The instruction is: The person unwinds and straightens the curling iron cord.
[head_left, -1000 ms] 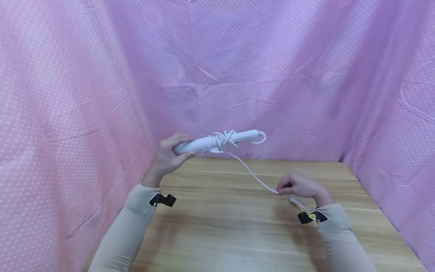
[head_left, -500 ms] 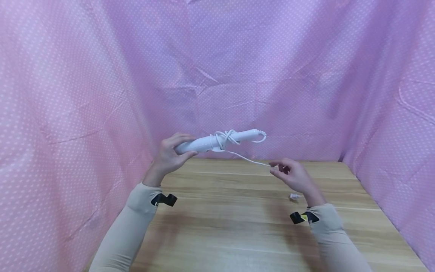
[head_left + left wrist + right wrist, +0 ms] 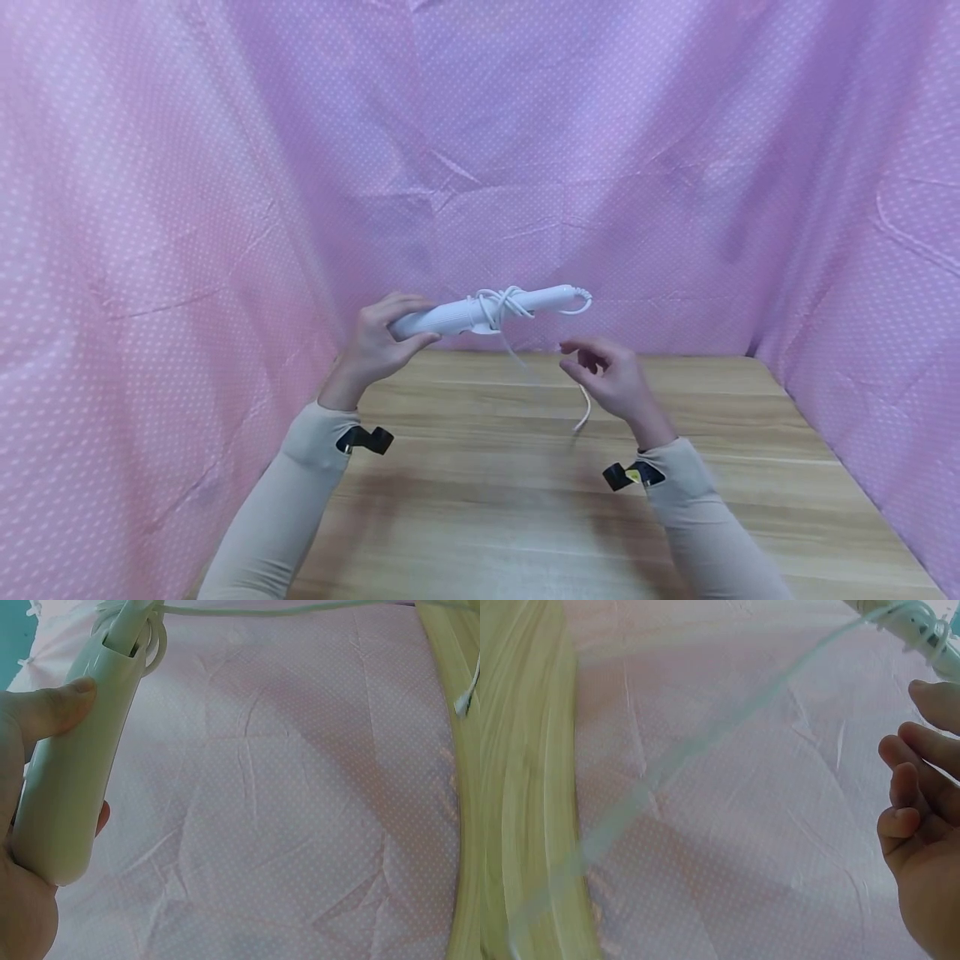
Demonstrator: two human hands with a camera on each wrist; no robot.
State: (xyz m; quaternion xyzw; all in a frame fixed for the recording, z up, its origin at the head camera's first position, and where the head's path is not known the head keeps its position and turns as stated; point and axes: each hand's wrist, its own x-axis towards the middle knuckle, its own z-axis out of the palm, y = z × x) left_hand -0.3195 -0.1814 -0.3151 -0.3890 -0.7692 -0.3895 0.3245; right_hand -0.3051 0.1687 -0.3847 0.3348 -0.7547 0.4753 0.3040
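At the left, the left hand [image 3: 375, 337] is wrapping its thumb and fingers firmly round the thick end of a white wand-shaped appliance [image 3: 453, 317], holding it above the far edge of the counter [image 3: 480, 500]. The appliance is extending from that grip between two and three o'clock, its thin end sitting slightly higher. A white cord [image 3: 240, 613] is criss-crossing its middle in loose loops, covering part of the body, and is bending back on itself at the thin end. The loose length is hanging between the hands, blurring in the head view. Farther right, the right hand [image 3: 615, 379] is standing partly open, its fingers bending loosely and gripping nothing that shows; the appliance is lying at ten o'clock from it, well apart. A stretch of cord is dangling toward seven o'clock below that hand, which is hiding some of it. Beige sleeves [image 3: 296, 467] are carrying small black devices [image 3: 381, 440] at both wrists. Pink dotted cloth [image 3: 480, 125] is surrounding the counter from nine through twelve to three o'clock.
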